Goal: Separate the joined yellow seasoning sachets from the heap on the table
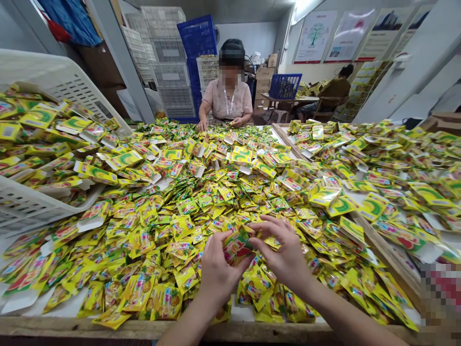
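Wooden-rimmed table (pixel 72 327) was heaped with yellow foil sachets (pixel 187 192), and down at lower centre of the frame a red-and-green sachet (pixel 235 249) was pinched up off the pile, held pretty firmly between the left hand (pixel 218 269) and the right hand (pixel 284 252).

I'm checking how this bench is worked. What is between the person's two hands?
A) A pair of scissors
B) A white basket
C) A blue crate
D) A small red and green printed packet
D. The packet sits between the left hand and the right hand, with fingers of both on it.
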`<state>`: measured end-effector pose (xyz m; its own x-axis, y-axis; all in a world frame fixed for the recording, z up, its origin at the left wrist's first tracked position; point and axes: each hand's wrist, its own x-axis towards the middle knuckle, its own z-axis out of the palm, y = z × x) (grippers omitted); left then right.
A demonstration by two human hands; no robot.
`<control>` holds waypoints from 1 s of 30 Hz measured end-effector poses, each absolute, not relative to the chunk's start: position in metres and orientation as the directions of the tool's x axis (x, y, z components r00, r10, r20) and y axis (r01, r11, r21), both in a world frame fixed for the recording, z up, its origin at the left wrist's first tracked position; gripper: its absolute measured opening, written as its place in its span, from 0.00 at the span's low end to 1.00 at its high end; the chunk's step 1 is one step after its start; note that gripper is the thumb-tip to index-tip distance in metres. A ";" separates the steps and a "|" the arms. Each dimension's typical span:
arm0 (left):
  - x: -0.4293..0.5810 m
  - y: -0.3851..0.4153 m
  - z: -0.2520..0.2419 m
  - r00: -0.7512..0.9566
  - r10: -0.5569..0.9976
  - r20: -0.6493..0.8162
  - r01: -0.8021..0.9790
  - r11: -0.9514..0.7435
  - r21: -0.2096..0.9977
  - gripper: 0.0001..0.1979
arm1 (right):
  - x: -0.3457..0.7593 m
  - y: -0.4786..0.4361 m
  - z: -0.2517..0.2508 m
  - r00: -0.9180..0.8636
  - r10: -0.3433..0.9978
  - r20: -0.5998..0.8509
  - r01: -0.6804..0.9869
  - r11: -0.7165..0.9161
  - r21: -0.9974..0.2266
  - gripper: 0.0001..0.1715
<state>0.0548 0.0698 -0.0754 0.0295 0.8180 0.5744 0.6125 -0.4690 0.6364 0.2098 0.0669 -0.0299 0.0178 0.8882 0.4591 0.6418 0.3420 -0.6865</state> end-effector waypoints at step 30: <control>0.067 0.059 -0.044 0.029 0.994 0.104 -0.025 -0.104 0.994 0.18 | 0.219 0.055 -0.043 0.115 0.973 0.201 0.138 0.184 -0.973 0.22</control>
<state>0.0666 0.0591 -0.0442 0.0290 0.9941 0.1043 -0.0246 -0.1036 0.9943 0.2189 0.0547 -0.0429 0.1149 0.9729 0.2006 0.1383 0.1843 -0.9731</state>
